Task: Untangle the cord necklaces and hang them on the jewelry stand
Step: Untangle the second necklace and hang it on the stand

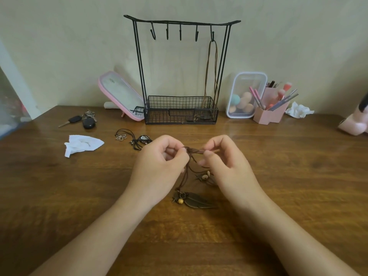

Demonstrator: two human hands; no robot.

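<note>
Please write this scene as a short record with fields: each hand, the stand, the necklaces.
left hand: pinches brown cord tangle
right hand: pinches the same tangle
leaf pendant: lies on table, under the hands
jewelry stand: hung necklace on rightmost hook; four hooks bare
black necklaces: heaped on table, left of hands

Four stand hooks (180, 32) free; fifth holds necklace (212, 66).
</note>
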